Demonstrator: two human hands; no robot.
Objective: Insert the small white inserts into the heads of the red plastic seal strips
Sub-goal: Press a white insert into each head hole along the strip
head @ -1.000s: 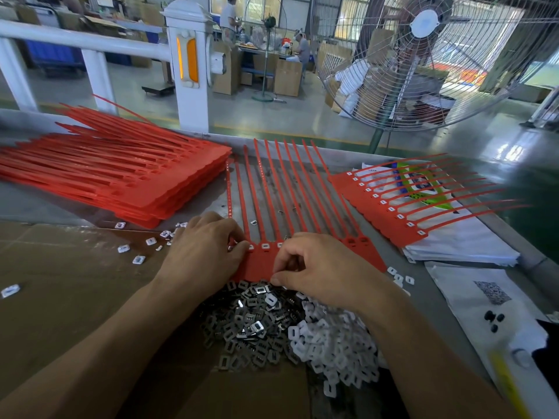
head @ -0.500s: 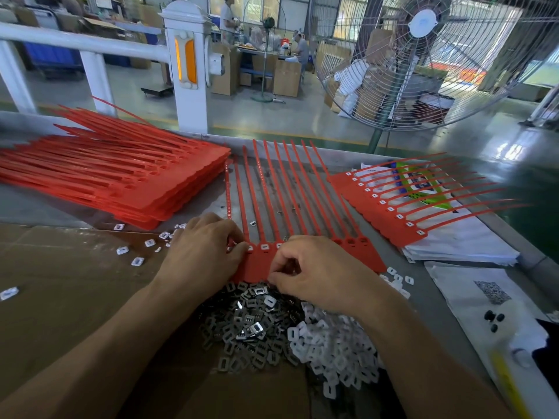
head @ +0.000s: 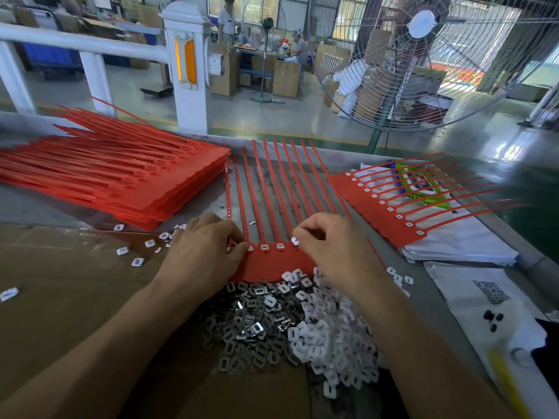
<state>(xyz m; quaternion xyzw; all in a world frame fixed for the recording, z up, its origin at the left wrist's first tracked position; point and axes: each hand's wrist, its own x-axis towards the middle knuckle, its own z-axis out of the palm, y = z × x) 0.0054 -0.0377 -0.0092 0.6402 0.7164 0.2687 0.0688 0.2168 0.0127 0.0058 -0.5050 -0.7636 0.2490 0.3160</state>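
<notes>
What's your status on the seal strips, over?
Left hand presses the red strip sheet flat. Right hand pinches a white insert at the fourth head; three seated. Nothing blocking.

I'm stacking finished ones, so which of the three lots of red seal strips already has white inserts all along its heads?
The sheet on the right, lying on the white bags: every head shows a white insert.

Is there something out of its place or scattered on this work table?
Yes. Several loose white inserts lie scattered on the brown cardboard left of the left hand, apart from the main pile. One more lies between the strips of the red sheet being filled.
</notes>
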